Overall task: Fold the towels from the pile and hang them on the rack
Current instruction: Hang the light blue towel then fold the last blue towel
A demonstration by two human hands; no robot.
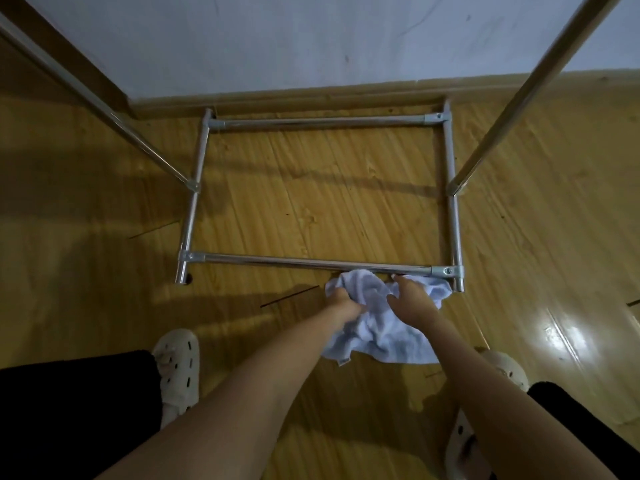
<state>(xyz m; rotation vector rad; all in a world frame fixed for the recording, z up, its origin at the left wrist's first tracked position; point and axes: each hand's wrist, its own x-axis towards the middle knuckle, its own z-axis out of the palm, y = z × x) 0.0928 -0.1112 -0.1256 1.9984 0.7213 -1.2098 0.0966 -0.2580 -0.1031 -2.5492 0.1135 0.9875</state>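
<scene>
A crumpled white towel (377,327) lies bunched on the wooden floor against the near right corner of the metal rack's base frame (304,263). My left hand (346,304) grips a fold at the towel's left side, fingers buried in the cloth. My right hand (412,294) reaches onto the towel's upper right part, fingers curled into the fabric near the near bar. The rack's two slanted uprights (502,126) rise toward the camera at left and right.
A white wall (311,39) and a wooden skirting board close the far side. A brown door frame (79,60) stands at the back left. My feet in pale slippers (178,368) stand on the floor either side of my arms.
</scene>
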